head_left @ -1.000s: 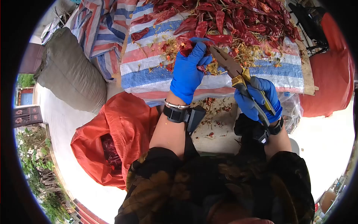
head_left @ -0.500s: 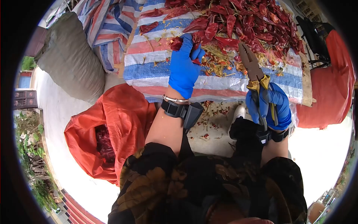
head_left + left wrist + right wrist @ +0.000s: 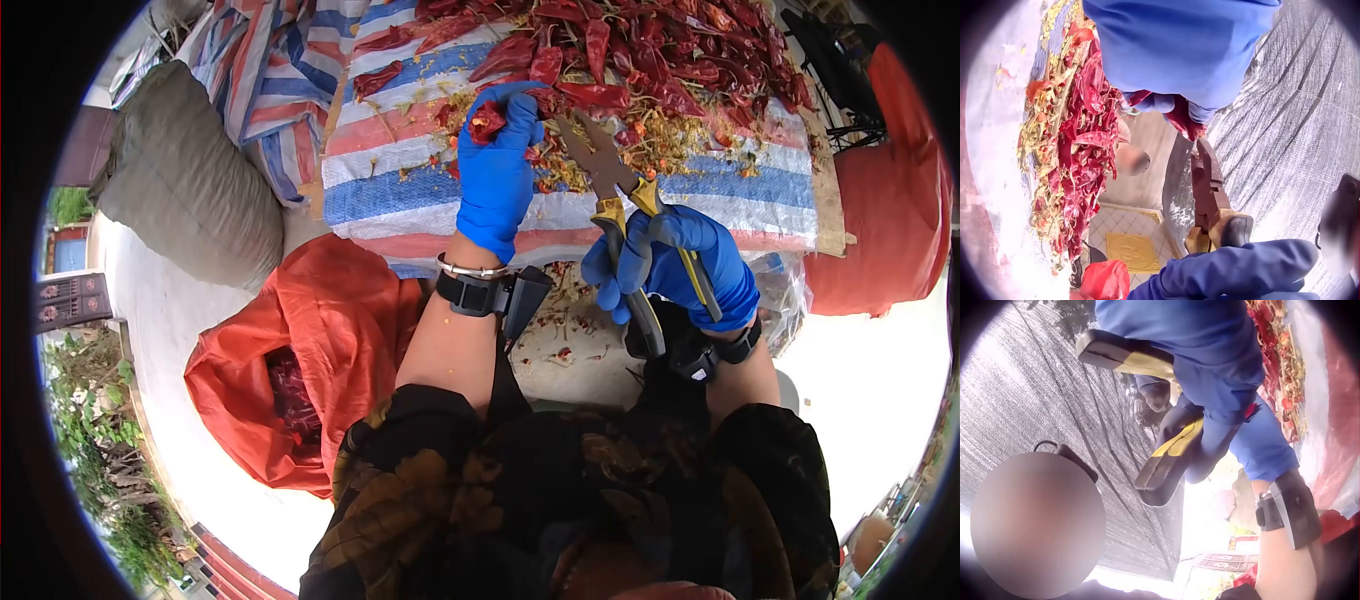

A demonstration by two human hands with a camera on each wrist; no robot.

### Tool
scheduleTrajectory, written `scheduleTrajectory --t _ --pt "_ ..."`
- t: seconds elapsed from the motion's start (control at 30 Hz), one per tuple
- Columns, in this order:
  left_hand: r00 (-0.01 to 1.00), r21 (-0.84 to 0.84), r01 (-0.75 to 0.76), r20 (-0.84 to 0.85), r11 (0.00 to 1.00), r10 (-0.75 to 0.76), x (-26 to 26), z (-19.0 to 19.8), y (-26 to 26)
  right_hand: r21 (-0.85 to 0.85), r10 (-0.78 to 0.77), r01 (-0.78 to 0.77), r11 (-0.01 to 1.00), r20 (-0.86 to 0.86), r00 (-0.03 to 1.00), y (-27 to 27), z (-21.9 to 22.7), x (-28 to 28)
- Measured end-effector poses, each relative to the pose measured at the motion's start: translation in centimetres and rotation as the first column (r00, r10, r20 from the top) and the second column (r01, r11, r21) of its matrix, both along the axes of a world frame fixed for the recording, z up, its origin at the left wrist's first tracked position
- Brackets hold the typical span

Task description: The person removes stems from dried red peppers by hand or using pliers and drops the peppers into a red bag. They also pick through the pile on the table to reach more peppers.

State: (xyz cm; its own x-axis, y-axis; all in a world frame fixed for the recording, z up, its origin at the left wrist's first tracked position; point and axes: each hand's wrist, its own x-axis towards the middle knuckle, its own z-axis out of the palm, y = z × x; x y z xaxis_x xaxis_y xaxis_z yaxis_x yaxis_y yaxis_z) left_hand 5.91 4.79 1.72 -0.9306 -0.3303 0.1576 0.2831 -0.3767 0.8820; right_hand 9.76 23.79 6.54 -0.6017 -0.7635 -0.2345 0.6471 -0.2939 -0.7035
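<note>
My left hand (image 3: pixel 497 185), in a blue glove, grips dried red chili peppers (image 3: pixel 487 123) over the front of a striped sheet. In the left wrist view, a chili (image 3: pixel 1184 117) sticks out below the gloved fingers. My right hand (image 3: pixel 700 255), gloved too, holds combination pliers (image 3: pixel 608 168) by their yellow and black handles, which stand spread apart. The plier tips point up and left, close to the left hand's fingers. From the left wrist they appear right at the chili's end. Handle ends (image 3: pixel 1163 478) protrude from the right hand in its wrist view.
Heaped dried chilies (image 3: pixel 660 50) cover the back of the striped sheet (image 3: pixel 390 205), with stems and seeds scattered in front. On the left stand an open red sack (image 3: pixel 340 320) of chilies and a full grey sack (image 3: pixel 200 190). Another red sack (image 3: pixel 875 220) stands on the right.
The pliers first swung right, away from the left hand, then came back left and tilted toward it, their handles spreading. The left hand keeps its grip on chilies.
</note>
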Motion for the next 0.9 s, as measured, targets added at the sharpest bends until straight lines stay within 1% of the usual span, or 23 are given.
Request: scheduleTrajectory --t 0.07,0.13,0.2,0.3,0.37,0.4,0.47,0.57,0.67,0.7,0.73,0.77,0.83,0.9 --pt "1.0 -0.009 -0.009 -0.012 1.0 0.009 0.0 -0.1 0.1 -0.014 0.009 -0.009 1.0 -0.021 1.0 0.2 -0.1 -0.1" --pt "0.999 -0.092 0.0 -0.051 0.996 -0.004 0.0 -0.2 0.0 -0.017 0.011 -0.012 1.0 -0.028 1.0 0.2 0.0 -0.1" --pt "0.998 -0.113 -0.01 -0.056 0.994 0.004 0.0 -0.3 0.1 -0.019 0.013 -0.014 1.0 -0.033 0.999 0.3 -0.1 0.0" --pt "0.998 -0.16 -0.021 -0.065 0.987 0.01 0.0 -0.3 0.0 0.002 -0.02 0.02 1.0 -0.013 1.0 0.1 -0.1 0.0" --pt "0.998 -0.187 -0.018 -0.067 0.982 0.006 0.0 -0.4 -0.2 -0.087 0.047 -0.046 0.995 0.011 0.999 0.4 0.2 -0.1" --pt "0.998 -0.188 -0.016 -0.066 0.982 0.003 0.0 -0.4 -0.3 -0.088 0.046 -0.045 0.995 0.012 0.999 0.5 0.2 -0.2" --pt "0.998 -0.191 -0.012 -0.066 0.981 -0.001 0.1 -0.4 -0.4 -0.2 0.099 -0.068 0.977 0.149 0.984 0.7 0.1 -0.4" --pt "0.998 -0.166 0.017 -0.05 0.986 -0.025 0.1 -0.6 -0.5 -0.193 0.051 -0.02 0.981 0.152 0.987 0.7 0.0 -0.3" --pt "0.994 -0.145 0.047 -0.094 0.988 -0.061 -0.1 -0.7 -0.7 -0.167 0.027 -0.005 0.986 0.128 0.991 0.6 0.3 -0.1" --pt "0.99 -0.194 0.037 -0.125 0.98 -0.062 -0.1 -0.7 -0.8 -0.168 0.026 -0.004 0.986 0.129 0.991 0.7 0.2 -0.1" --pt "0.986 -0.242 0.026 -0.156 0.97 -0.065 -0.1 -0.7 -0.9 -0.204 0.034 -0.006 0.979 0.134 0.99 0.8 0.1 -0.2" --pt "0.986 -0.243 0.026 -0.156 0.97 -0.066 -0.2 -0.7 -1.1 -0.24 0.042 -0.007 0.971 0.139 0.989 0.9 0.0 -0.3" --pt "0.976 -0.315 0.019 -0.198 0.949 -0.086 -0.3 -0.8 -1.4 -0.225 0.048 -0.013 0.974 0.151 0.987 1.0 0.2 -0.4" --pt "0.974 -0.309 0.011 -0.21 0.951 -0.079 -0.3 -1.0 -1.2 -0.211 0.053 -0.017 0.977 0.164 0.985 0.7 0.3 -0.2"
